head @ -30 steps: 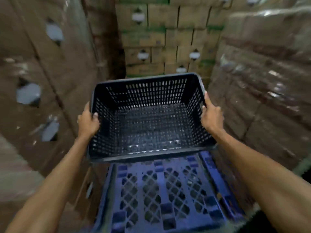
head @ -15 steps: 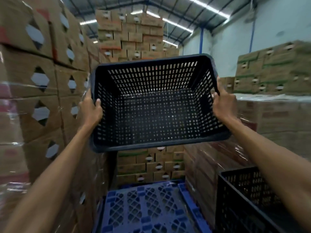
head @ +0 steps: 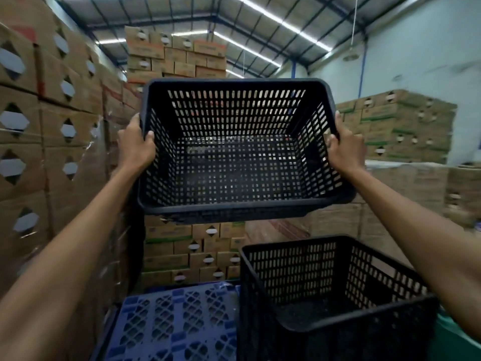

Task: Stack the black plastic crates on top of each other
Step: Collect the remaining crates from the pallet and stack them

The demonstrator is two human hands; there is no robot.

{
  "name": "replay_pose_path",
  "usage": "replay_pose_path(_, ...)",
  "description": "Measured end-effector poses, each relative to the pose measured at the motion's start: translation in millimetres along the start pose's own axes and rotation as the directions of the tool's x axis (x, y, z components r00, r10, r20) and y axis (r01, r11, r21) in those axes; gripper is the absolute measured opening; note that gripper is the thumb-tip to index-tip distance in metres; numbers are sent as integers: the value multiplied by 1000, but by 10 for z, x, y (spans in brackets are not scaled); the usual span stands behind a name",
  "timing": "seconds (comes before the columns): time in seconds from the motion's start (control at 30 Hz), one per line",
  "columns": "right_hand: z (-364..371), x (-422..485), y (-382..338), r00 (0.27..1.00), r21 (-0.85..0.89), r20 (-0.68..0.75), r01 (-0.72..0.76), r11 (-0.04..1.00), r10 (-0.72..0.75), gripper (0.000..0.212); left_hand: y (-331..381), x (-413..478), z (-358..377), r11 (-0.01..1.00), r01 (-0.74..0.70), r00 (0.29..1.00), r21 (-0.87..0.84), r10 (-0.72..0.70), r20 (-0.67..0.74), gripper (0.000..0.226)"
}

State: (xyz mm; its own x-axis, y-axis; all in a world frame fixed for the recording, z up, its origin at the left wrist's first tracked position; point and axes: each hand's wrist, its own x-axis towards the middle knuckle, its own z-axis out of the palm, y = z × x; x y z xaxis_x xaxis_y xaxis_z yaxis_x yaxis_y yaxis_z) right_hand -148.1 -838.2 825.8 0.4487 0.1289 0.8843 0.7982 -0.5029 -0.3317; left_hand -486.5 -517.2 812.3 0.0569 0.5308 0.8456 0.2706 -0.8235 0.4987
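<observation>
Up at twelve o'clock, the held crate (head: 244, 207) hangs between the left hand (head: 135, 145) and the right hand (head: 345, 147), each with fingers wrapped tight over a side rim. The target crate (head: 335, 332) waits open-mouthed at five o'clock. The person should swing right, square the rims, then lower evenly. Box stacks (head: 39, 131) crowd nine o'clock, while the blue pallet (head: 177, 324) at six leaves room

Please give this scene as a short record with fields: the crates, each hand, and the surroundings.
held crate: black, slotted, empty, in the air, tilted toward the camera
left hand: grips its left rim
right hand: grips its right rim
second crate: black, looks empty, lower right, apart from the held crate
pallet: blue plastic, left of the second crate
surroundings: stacked cardboard boxes
</observation>
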Motion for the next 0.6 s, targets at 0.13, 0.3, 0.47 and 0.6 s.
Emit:
replay_pose_path(0.13,-314,153,499,996,34,91,-4,999,1,58,517,-160,150,999,20,999,33,-22,45,29)
replay_pose_path(0.3,-528,171,944,987,9,162,-8,1000,6,53,942,-243,279,992,75,976,99,-94,197,20)
replay_pose_path(0.47,-648,145,1233,952,-14,300,-57,998,58,49,1135,-315,340,979,139,931,151,-182,316,20)
replay_pose_path(0.6,-730,61,1297,928,-70,356,-91,993,110,51,1172,-424,340,974,171,889,152,-219,401,19)
